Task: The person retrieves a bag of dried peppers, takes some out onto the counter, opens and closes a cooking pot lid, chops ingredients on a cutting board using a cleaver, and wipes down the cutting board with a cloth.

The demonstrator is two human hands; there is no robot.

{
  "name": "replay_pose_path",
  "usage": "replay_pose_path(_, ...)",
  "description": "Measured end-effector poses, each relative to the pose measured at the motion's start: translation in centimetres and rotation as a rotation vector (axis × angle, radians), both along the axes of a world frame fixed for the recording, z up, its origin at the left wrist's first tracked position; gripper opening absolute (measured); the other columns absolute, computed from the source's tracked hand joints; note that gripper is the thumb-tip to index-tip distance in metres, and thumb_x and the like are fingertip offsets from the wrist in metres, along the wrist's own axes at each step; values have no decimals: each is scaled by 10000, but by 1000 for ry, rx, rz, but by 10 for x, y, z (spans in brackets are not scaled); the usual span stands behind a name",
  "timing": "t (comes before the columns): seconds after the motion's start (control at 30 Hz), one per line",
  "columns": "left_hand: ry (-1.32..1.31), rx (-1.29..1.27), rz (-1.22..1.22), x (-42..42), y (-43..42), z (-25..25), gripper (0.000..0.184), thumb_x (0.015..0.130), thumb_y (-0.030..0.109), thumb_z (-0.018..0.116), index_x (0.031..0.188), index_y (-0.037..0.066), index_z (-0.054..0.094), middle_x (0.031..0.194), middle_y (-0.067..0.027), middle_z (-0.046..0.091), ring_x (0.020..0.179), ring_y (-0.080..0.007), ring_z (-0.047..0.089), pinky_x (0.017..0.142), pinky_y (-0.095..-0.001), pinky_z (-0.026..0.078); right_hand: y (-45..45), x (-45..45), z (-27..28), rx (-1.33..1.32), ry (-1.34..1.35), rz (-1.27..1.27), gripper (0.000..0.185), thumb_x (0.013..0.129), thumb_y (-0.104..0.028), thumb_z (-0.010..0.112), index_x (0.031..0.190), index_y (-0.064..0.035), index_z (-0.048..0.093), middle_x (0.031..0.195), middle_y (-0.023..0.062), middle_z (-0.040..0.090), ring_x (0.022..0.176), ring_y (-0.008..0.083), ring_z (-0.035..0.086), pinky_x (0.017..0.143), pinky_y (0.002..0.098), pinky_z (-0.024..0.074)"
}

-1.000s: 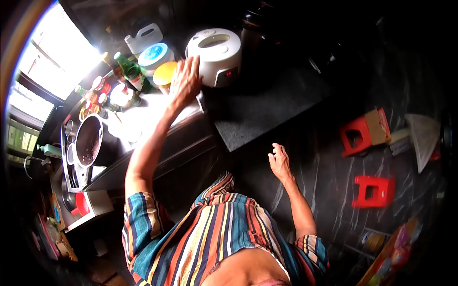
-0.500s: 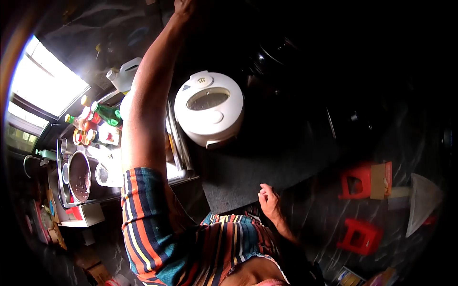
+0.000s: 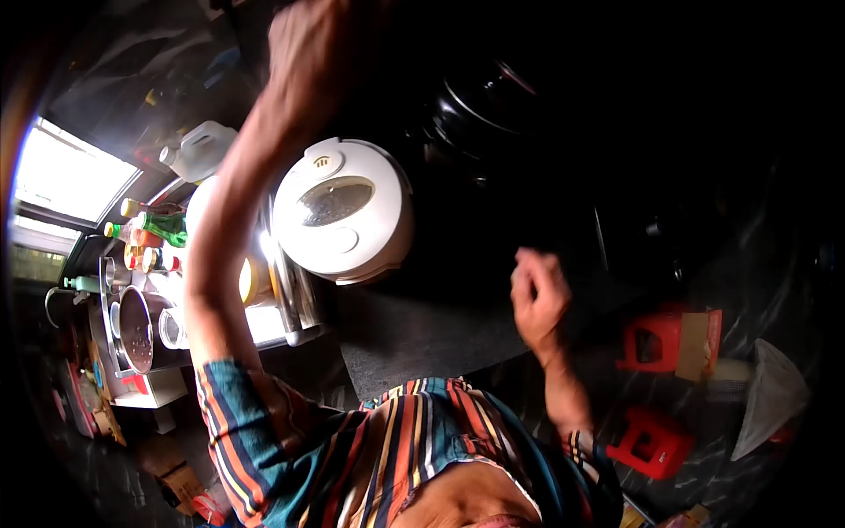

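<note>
Dark countertop (image 3: 422,343): largest surface, running in front of the person I am observing, upper portion lost in shadow. Striped garment (image 3: 396,449): worn by that person, who stands close against the counter's near edge.

White rice cooker (image 3: 387,202): upright on the countertop, lid down, oval window in its top. It stands between the person's two arms, to the right of the left forearm and just beside the metal-edged tray (image 3: 299,304).

Window (image 3: 75,172): bright, on the left side. Black lidded vessel (image 3: 484,110): beyond the cooker and to its right, mostly in shadow.

Left hand (image 3: 308,44): reached out past the cooker, blurred; finger state and any contact cannot be told.

Two red stools (image 3: 656,443): on the floor at right, one with a cardboard piece (image 3: 695,345) against it. Deep pot (image 3: 136,330): at the tray's left end, dark contents inside. Pale jug (image 3: 204,150): beyond the bottles.

Right hand (image 3: 540,299): raised near the counter, well apart from the cooker, fingers curled inward; whether they meet the thumb cannot be told.

Green bottle (image 3: 165,227): among smaller bottles and jars, left of the left forearm.
</note>
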State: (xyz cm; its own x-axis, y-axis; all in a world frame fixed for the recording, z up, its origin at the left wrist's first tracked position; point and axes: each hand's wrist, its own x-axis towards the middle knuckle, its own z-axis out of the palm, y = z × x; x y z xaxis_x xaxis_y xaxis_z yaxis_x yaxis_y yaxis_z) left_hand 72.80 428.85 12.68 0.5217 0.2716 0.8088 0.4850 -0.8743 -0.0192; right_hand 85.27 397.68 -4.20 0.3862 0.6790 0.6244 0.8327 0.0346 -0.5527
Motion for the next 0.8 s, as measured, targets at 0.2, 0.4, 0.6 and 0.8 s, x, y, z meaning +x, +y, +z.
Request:
replay_pose_path(0.2,114,35,-505,-49,-174,-54,327,751,56,735,1050,-35,635,556,28,379,438,-78,408,387,-231,339,130,96,107,-7,-427,-164,410,876,-219,665,1257,-101,569,1056,153,589,997,289,585,810,398,511)
replay_pose_path(0.4,131,-527,-479,-72,-233,-150,162,745,-7,706,812,25,563,583,-29,429,489,-147,469,433,-274,407,223,156,112,-642,-331,-61,725,803,-498,681,1388,-129,462,1371,196,499,1270,377,475,1006,507,438)
replay_pose_path(0.6,96,-984,-305,-119,-256,-194,178,744,-52,661,910,-1,621,731,-124,624,622,-277,623,553,-342,503,235,174,112,-625,-174,83,707,741,-375,682,1356,-81,492,1290,203,559,1188,361,547,979,477,463)
replay_pose_path(0.8,27,-1056,-233,-128,-268,-216,147,754,-62,649,888,-8,621,784,-150,654,688,-312,655,601,-350,517,214,174,165,-205,-89,106,417,677,-277,719,1019,-43,682,978,177,690,939,294,664,828,375,509)
